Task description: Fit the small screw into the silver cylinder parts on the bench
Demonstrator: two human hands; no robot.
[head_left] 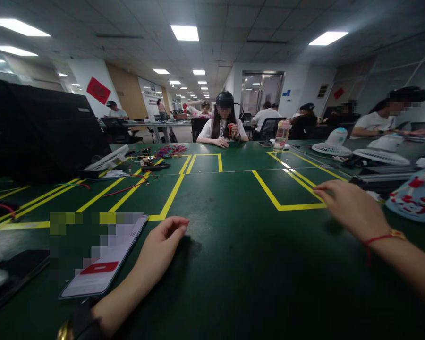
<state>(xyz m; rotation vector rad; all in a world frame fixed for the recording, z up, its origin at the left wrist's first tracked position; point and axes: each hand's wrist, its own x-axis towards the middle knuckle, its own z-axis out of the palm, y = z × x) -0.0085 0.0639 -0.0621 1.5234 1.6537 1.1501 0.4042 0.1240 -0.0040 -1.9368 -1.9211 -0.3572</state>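
My left hand (pixel 163 243) is over the green table (pixel 230 264), its fingers curled toward the thumb and no object showing in them. Just left of that wrist lies a phone (pixel 102 269) with a lit screen, partly blurred out. Farther to the right, my right hand (pixel 350 208) hovers by a corner of yellow tape (pixel 301 207) on the tabletop. Its thumb and fingertips are pressed together; whatever may be between them is too small or hidden to make out. A red cord bracelet (pixel 378 237) circles the right wrist.
Loose wires and small parts (pixel 152 160) lie at the back left, beside a black case (pixel 49 132). White fans (pixel 335 143), a bottle (pixel 281 134) and a blue patterned bag (pixel 416 196) stand to the right. Across the table sits a person (pixel 224 125) holding something red.
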